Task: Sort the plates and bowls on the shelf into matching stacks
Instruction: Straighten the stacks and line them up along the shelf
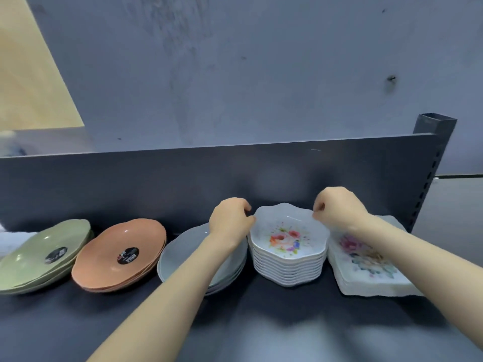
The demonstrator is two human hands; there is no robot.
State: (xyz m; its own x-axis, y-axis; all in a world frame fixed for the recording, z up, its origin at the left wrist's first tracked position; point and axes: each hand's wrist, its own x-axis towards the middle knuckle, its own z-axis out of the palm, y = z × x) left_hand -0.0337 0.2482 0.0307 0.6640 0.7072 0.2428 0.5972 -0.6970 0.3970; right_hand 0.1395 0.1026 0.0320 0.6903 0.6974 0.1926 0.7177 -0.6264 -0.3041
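A stack of several white floral bowls [287,257] stands on the dark shelf [261,322]. My left hand [231,218] pinches the top bowl's left rim, and my right hand [337,207] pinches its right rim. To the left stand three plate stacks: green plates [39,257], orange plates [120,254] and grey plates [227,267], the grey ones partly hidden by my left forearm. Right of the bowls lies a stack of white square floral plates [366,267], partly under my right forearm.
The shelf's dark back panel [183,178] rises right behind the stacks. A perforated metal upright [428,165] stands at the right end. Bare shelf surface runs along the front edge.
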